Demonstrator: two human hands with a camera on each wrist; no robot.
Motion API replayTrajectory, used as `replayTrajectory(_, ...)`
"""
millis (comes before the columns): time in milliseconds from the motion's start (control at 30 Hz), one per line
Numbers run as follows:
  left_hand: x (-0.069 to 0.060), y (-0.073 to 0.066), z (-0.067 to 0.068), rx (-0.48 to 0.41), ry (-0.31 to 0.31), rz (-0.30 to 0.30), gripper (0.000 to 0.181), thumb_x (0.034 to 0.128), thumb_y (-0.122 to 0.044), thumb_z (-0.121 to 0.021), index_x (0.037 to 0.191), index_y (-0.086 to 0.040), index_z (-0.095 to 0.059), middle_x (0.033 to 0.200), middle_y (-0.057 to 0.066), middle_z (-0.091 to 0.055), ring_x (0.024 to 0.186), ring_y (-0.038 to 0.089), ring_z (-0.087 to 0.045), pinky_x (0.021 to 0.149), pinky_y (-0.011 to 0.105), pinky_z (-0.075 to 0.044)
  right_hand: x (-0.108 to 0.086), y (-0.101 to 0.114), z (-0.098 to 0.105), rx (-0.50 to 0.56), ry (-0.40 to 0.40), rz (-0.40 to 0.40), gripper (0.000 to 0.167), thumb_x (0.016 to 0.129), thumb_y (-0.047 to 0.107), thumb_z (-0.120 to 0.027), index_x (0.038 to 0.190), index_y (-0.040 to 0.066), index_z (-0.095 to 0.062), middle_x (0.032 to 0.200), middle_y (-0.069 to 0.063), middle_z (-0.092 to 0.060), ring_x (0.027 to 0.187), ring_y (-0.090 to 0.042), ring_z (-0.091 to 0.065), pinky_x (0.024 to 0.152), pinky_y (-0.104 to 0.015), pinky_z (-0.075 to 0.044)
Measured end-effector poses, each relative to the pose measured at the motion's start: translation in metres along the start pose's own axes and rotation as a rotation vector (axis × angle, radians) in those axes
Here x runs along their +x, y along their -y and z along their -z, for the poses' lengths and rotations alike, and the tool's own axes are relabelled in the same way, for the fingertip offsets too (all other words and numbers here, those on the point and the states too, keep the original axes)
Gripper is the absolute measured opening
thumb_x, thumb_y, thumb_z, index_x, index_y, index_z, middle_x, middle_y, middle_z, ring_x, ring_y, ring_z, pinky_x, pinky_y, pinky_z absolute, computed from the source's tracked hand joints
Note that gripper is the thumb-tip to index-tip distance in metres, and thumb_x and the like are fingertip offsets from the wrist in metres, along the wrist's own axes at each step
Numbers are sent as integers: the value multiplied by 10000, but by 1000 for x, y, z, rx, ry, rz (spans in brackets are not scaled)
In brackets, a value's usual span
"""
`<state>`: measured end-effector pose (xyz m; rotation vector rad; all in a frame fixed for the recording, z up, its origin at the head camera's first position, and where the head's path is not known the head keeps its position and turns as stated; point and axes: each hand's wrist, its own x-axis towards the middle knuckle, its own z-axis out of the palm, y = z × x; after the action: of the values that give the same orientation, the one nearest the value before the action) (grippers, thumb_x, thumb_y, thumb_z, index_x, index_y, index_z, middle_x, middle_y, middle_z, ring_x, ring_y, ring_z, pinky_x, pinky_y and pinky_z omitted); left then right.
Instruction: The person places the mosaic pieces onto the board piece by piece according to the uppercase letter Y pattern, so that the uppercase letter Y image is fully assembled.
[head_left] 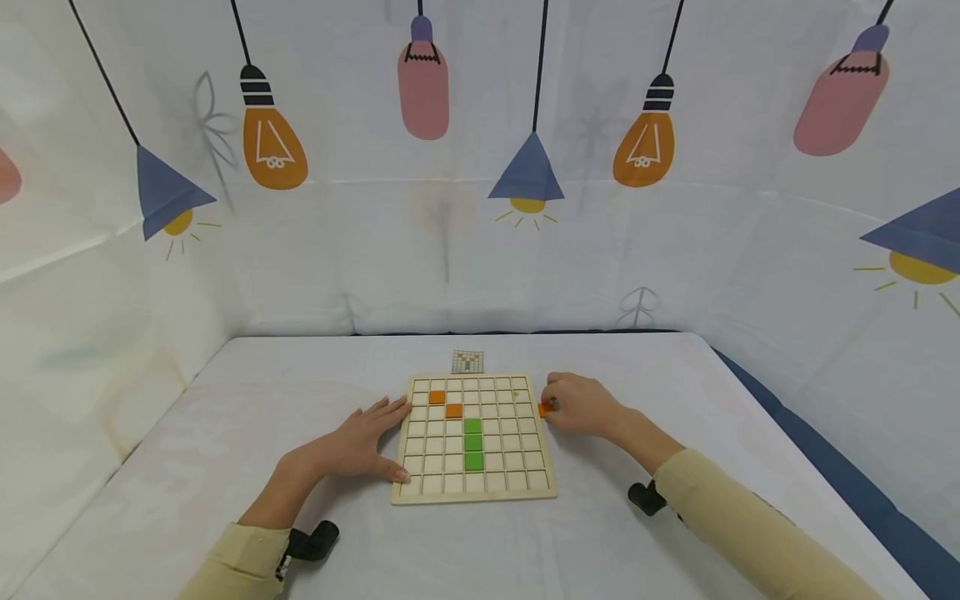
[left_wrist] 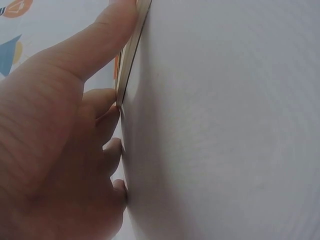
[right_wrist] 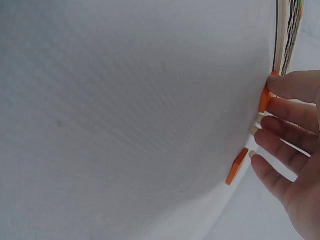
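Note:
A pale wooden grid board (head_left: pixel 517 482) lies on the white table, with two orange tiles (head_left: pixel 453 411) and several green tiles (head_left: pixel 473 443) set in its squares. My left hand (head_left: pixel 360 442) rests against the board's left edge, fingers spread and thumb near the front corner; the left wrist view shows the thumb on the board's rim (left_wrist: pixel 131 55). Just off the right edge, my right hand (head_left: pixel 585 406) pinches an orange tile (right_wrist: pixel 265 100) between thumb and index finger. Beyond its little finger, a second loose orange tile (right_wrist: pixel 237 167) lies on the table.
Behind the board lies a small card (head_left: pixel 468 362) printed with a coloured grid pattern. White cloth (head_left: pixel 450 258) with printed lamps hangs around the table (head_left: pixel 300 375). A black wrist camera (head_left: pixel 315 542) sits under the left forearm, another (head_left: pixel 647 498) under the right.

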<state>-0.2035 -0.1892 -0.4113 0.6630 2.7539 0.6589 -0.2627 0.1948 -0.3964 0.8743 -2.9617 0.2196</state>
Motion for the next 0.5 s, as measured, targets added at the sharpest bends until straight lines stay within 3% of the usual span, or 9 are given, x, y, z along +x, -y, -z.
replayTrajectory(500,0,-1,1,3,5,4,1150,722,-578,-817,1583,-76,-242,1665,123,-206,1532,439,-121,1172,712,-94,-2,0,2,-1,-6,0,131,798,181,-742,916,130,-765,837,77,-568,706,-74,-474,618,-221,-427)
